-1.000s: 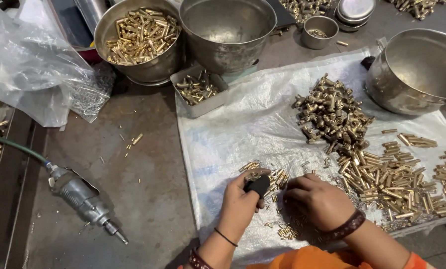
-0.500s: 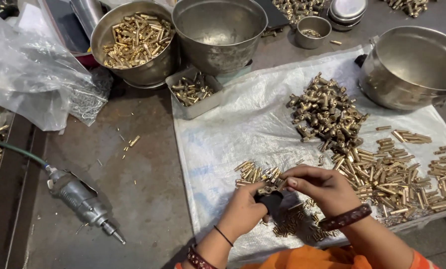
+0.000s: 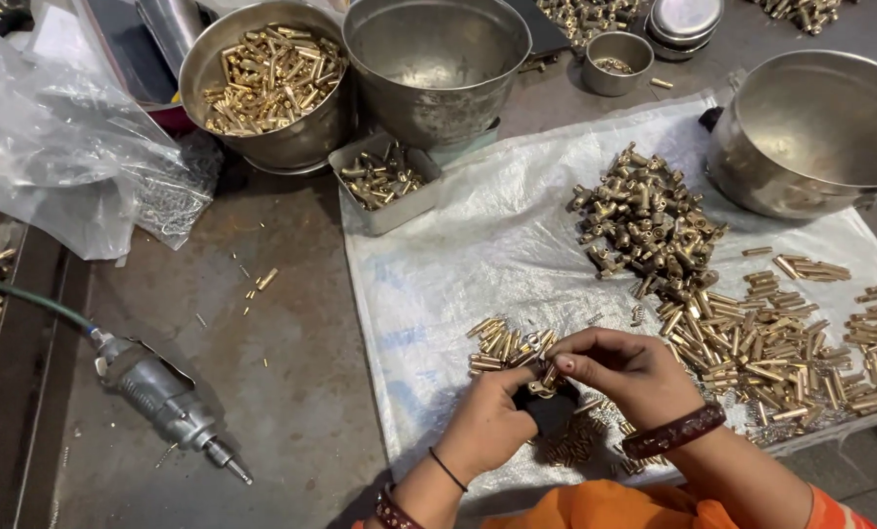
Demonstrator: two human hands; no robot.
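Near the front edge of the bench, the right hand (image 3: 626, 374) pinches a small brass pin (image 3: 548, 376) between thumb and forefinger, the grip nearly closed on it. The pin's long axis appears to point down and left, toward the small dark block (image 3: 546, 404) that the left hand (image 3: 487, 426) clasps from below with fingers curled shut around it; how the pin meets the block is hard to make out at this size. The two hands touch at the fingertips, the right above, the left under.

Just left of the hands lies a short row of brass pins (image 3: 502, 343) on the white woven plastic sheet (image 3: 458, 264). To the right spreads a wide heap of slim brass rods (image 3: 771, 353), with a mound of stubby brass fittings (image 3: 644, 220) behind it. Along the back edge stand a steel bowl full of brass pieces (image 3: 272, 78), an empty steel bowl (image 3: 436, 59), a small rectangular steel tray (image 3: 384, 181), and a large steel pot (image 3: 810, 132) at the right corner. A grey pneumatic tool with a green hose (image 3: 159, 392) lies on the bare bench near the left edge, beside a crumpled clear plastic bag (image 3: 56, 147).
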